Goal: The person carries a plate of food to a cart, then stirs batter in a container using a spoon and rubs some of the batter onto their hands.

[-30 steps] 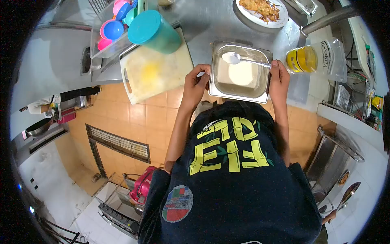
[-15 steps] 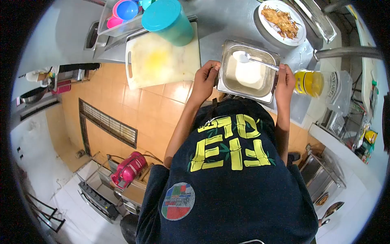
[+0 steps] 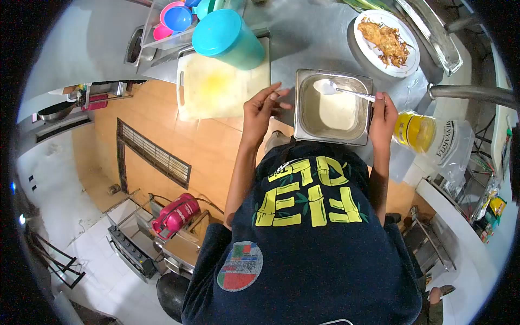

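Note:
A rectangular steel pan (image 3: 299,116) holding a pale, creamy liquid (image 3: 333,114) stands near the counter's front edge. A spoon (image 3: 346,93) with a white-coated bowl slants across it, its handle reaching the right rim. The thumb and fingers of my right hand (image 3: 383,116) are closed on the handle's end, close beside that rim. To the left of the pan is my left hand (image 3: 260,112), apart from it, with fingers spread and nothing in them. It is near the right edge of a white cutting board (image 3: 200,89) stained yellow.
A turquoise lidded container (image 3: 230,40) stands on the board's back part, beside a clear bin of colourful cups (image 3: 179,19). A white plate (image 3: 409,67) carries a browned fried patty (image 3: 384,42). Right of the pan lies a yellow oil pouch (image 3: 414,130). A metal pipe (image 3: 471,93) juts in from the right.
My left hand has let go of the pan's left side and drawn back with its fingers opened. My right hand stays by the right rim at the spoon handle. The view has shifted slightly.

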`<state>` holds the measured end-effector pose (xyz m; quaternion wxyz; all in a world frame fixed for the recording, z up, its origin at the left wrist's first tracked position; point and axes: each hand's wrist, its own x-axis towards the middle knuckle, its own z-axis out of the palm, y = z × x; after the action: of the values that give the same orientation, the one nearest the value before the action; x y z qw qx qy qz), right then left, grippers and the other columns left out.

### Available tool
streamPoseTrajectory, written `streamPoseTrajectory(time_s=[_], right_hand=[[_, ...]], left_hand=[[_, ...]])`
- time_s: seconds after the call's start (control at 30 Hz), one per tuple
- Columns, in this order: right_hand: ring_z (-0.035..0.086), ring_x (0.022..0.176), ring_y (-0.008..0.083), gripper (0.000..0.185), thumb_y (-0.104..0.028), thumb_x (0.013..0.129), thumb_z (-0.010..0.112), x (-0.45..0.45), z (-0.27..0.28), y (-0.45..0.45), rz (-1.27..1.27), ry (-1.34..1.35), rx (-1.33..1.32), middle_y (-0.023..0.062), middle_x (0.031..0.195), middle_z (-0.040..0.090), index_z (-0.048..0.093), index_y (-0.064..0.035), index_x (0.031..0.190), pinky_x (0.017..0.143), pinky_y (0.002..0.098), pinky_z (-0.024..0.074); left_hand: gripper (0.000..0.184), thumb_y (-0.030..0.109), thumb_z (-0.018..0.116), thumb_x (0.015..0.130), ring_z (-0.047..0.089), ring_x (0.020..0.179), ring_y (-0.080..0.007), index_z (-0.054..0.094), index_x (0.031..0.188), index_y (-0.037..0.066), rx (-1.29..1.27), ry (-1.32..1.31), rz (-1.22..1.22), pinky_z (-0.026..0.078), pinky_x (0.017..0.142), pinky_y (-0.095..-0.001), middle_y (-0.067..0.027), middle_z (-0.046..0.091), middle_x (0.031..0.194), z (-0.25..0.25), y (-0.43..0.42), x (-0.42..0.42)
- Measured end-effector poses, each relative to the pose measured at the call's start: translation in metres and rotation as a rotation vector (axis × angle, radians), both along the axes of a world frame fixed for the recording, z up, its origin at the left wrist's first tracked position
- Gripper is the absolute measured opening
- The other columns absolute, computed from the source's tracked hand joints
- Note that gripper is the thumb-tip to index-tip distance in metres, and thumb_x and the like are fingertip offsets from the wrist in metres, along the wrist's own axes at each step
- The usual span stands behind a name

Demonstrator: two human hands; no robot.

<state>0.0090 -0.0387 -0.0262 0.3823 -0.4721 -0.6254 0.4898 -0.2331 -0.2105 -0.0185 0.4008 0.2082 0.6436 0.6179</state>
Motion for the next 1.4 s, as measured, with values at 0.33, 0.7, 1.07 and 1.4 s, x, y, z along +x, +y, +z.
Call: streamPoseTrajectory(time_s=[0.33, 0.7, 1.07, 1.4], right_hand=[[0.040, 0.075, 0.0087, 0.029, -0.021, 0.108, 0.054, 0.007, -0.008, -0.004, 0.032, 0.013, -0.059, -0.0012, 0.074, 0.043, 0.054, 0.0009, 0.088, 0.064, 0.0275, 0.0365], [0.041, 0.072, 0.0161, 0.030, -0.023, 0.108, 0.055, 0.014, 0.012, -0.006, 0.082, -0.280, 0.024, 0.0082, 0.073, 0.048, 0.055, 0.0012, 0.091, 0.063, 0.0322, 0.0393], [0.059, 0.061, 0.0281, 0.024, -0.022, 0.105, 0.057, 0.008, 0.045, -0.023, 0.012, -0.482, 0.137, 0.0183, 0.068, 0.055, 0.063, -0.0023, 0.093, 0.059, 0.0412, 0.0444], [0.062, 0.058, 0.0333, 0.022, -0.023, 0.102, 0.062, -0.007, 0.061, -0.033, 0.144, -0.591, 0.144, 0.0178, 0.069, 0.062, 0.065, -0.0047, 0.091, 0.056, 0.0406, 0.0459]], left_hand=[[0.021, 0.017, 0.070, 0.099, 0.069, 0.066, -0.0143, 0.074, 0.104, -0.003, -0.144, 0.097, 0.089, 0.053, 0.059, -0.0269, -0.0116, 0.077, 0.088, -0.010, -0.011, -0.004], [0.038, 0.025, 0.063, 0.105, 0.075, 0.090, -0.0227, 0.066, 0.126, -0.006, 0.046, -0.001, 0.059, 0.059, 0.076, -0.0308, -0.0174, 0.075, 0.111, -0.004, 0.018, 0.000], [0.032, 0.001, 0.055, 0.102, 0.072, 0.089, -0.0156, 0.063, 0.133, 0.001, 0.038, -0.053, -0.088, 0.056, 0.073, -0.0278, -0.0108, 0.072, 0.123, -0.006, 0.034, -0.027], [0.041, -0.009, 0.051, 0.099, 0.064, 0.108, -0.0121, 0.059, 0.138, 0.002, 0.065, 0.098, -0.471, 0.051, 0.092, -0.0275, -0.0071, 0.066, 0.134, -0.022, 0.057, -0.041]])
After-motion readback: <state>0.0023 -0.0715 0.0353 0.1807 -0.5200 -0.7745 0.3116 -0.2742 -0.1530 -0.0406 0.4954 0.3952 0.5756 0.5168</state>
